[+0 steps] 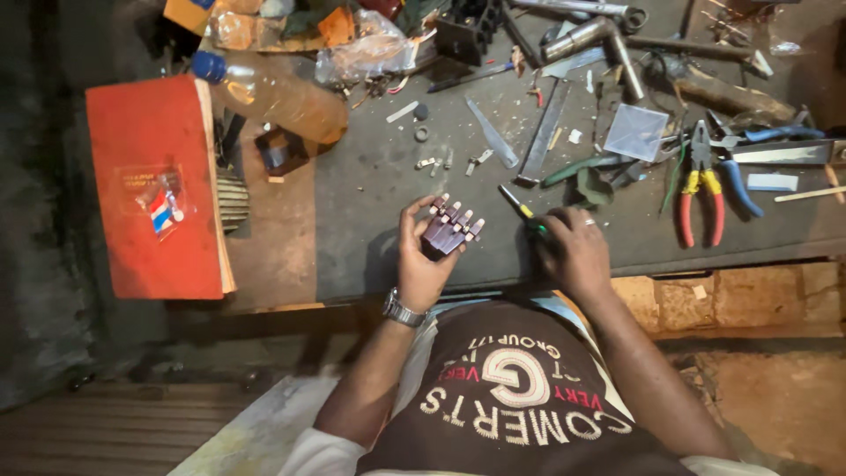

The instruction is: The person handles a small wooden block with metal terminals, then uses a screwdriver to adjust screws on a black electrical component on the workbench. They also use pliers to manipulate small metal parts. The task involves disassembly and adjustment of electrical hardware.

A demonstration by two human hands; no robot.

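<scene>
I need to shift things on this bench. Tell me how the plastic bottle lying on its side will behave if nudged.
The plastic bottle lies on its side, so it would probably roll. It looks largely full of amber liquid, so likely heavy for its size. Its smooth wall may be slippery; the red book beside it might stop it.

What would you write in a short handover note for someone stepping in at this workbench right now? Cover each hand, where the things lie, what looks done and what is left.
Left hand: shut around a small dark block with pale prongs, held up over the bench edge.
Right hand: gripping a green-and-yellow-handled screwdriver, tip pointing toward the block but not touching it.
Nearby: red-handled pliers to the right, red book and plastic bottle to the left.
Done: block and tool both in hand.
Left: tool not yet applied to the block.
</scene>
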